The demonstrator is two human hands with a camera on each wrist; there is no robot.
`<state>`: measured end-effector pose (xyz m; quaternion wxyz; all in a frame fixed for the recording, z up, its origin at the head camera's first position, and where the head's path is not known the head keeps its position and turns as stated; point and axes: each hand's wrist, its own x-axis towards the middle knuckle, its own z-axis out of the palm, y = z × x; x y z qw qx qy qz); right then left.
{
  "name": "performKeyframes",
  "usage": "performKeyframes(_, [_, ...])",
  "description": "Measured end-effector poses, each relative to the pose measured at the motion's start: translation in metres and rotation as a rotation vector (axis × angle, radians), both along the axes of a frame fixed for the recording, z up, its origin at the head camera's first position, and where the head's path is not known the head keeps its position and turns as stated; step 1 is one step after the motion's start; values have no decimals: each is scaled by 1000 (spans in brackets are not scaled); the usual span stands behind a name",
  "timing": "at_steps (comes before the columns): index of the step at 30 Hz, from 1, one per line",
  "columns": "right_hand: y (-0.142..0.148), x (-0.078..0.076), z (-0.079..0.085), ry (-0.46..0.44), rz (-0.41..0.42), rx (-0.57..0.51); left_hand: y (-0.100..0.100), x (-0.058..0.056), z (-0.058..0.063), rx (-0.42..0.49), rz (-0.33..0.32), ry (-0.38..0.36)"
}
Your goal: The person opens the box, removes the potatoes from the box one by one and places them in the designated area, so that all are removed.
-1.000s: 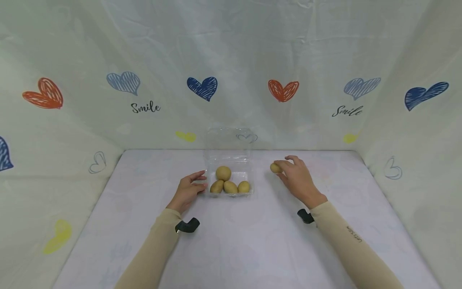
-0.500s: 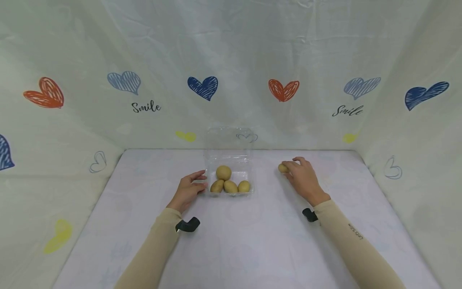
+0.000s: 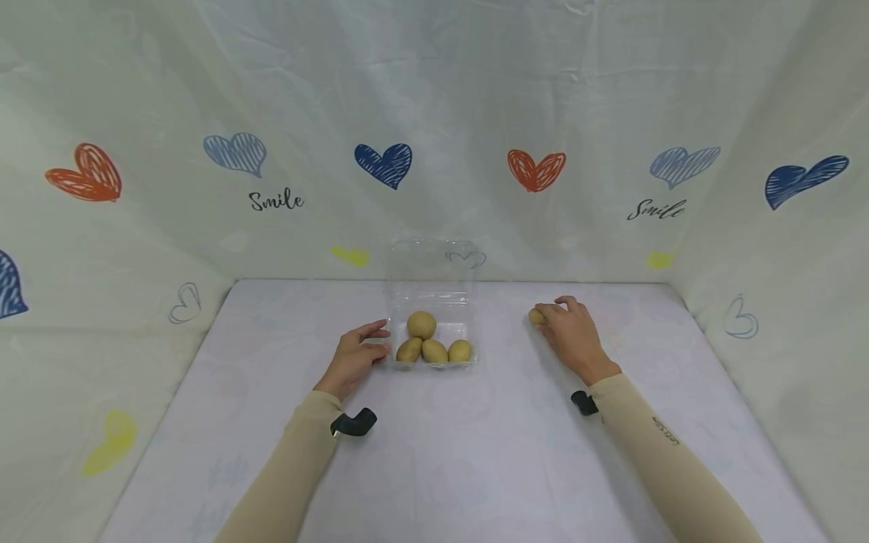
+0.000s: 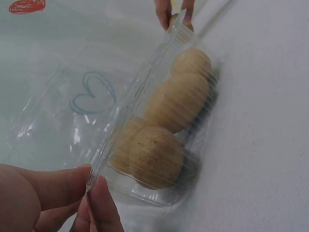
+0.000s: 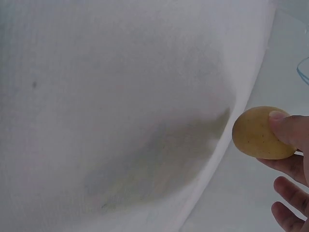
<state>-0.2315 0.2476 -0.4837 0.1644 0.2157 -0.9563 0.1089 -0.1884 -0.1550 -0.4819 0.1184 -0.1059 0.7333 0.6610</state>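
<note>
Pale-yellow oval potato point(image 5: 252, 133), held over the white desk point(image 3: 434, 452), right of the clear plastic hinged box point(image 3: 451, 329) | right hand point(image 3: 572, 337) pinches it; left hand point(image 3: 351, 357) pinches box's edge | likely firm, light, smooth; best gripped mid-body

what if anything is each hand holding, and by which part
Right hand: a potato, by the end nearest the palm. Left hand: the clear container, by its left-side rim.

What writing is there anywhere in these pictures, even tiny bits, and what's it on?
"Smile": pale backdrop, left of centre.
"Smile": same backdrop, right of centre.
Right sleeve: small dark lettering, too small to read for certain.
Clear box, potatoes: none I can make out.
</note>
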Motion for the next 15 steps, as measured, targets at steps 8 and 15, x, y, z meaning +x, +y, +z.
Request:
performKeyframes(8, [2,-2,-5,26,0,49,1,0,-2,-1,0,5])
performKeyframes(15, [1,-2,-7,-6,-6,61,1,-1,-2,-2,3,2])
